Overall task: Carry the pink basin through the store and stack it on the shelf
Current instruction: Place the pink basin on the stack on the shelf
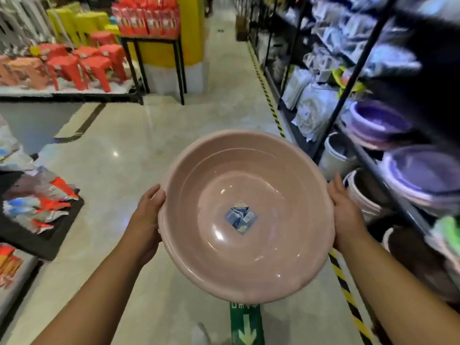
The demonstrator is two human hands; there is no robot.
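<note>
Hands (145, 220) (347, 215) round pink basin (249, 265), label (240, 217) unreadable

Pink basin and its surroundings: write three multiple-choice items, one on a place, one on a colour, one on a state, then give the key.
1. Where do the purple basins sit, relative to the pink basin?
A. On the shelf rack to its right.
B. On the floor to its left.
C. Inside it.

2. The arrow floor marker below the pink basin is:
A. Red.
B. Green.
C. Purple.

3. The pink basin is:
A. Upside down on the floor.
B. Hanging from one hand.
C. Held open side up, with the left hand and right hand on opposite rims.

Key:
1 A, they lie on the right-hand shelves.
2 B, its background is green.
3 C, a hand grips each side and the sticker inside shows.
</note>
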